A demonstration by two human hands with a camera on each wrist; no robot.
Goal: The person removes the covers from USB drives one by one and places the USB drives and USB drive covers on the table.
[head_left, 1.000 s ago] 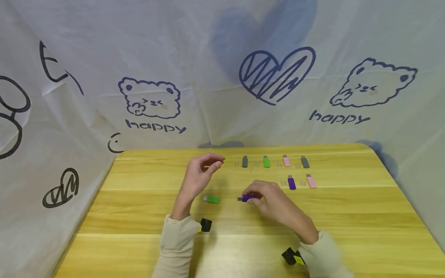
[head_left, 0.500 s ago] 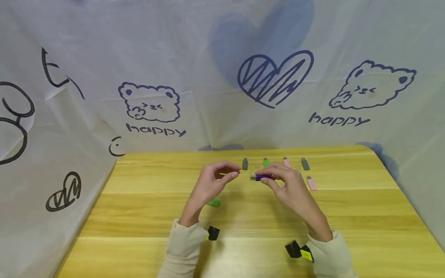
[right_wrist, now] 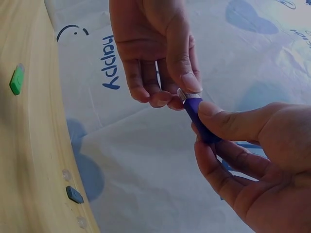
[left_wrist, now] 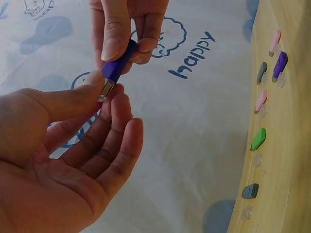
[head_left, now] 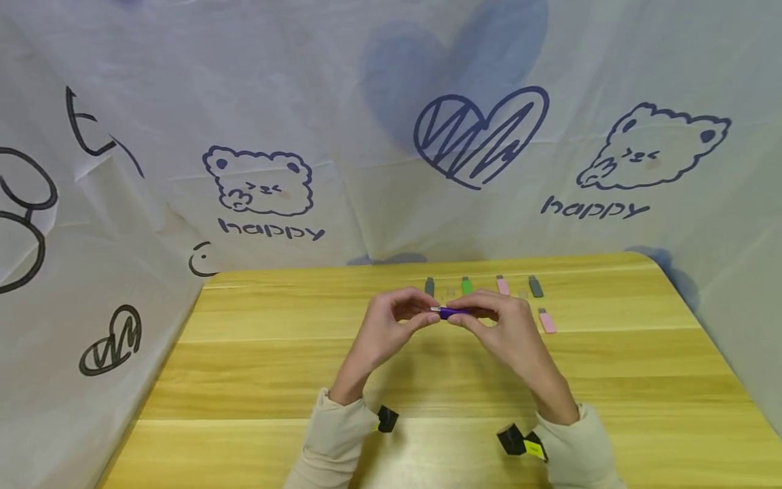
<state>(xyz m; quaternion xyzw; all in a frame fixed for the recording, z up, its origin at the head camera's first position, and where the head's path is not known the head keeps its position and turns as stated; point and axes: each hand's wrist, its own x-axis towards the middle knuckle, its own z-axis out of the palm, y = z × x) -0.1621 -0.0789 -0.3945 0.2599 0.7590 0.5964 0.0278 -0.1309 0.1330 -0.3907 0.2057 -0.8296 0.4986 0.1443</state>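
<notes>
Above the table, both hands meet at a purple USB stick. My right hand pinches its purple body between thumb and fingers. My left hand has its thumb and index finger at the metal plug end, where a clear cap shows at the tip in the left wrist view. The left hand's other fingers are loosely bent behind the plug. From the right wrist view, the left thumb presses against the plug end, right beside the purple body.
On the table, a back row holds a grey USB stick, a pink one and others, with clear caps beside them. Another purple stick lies nearer. A green stick lies apart. A printed cloth hangs behind.
My right hand has lifted the purple USB stick up and away from the table's middle. My left hand has moved right, and its fingertips have come onto the plug end.
</notes>
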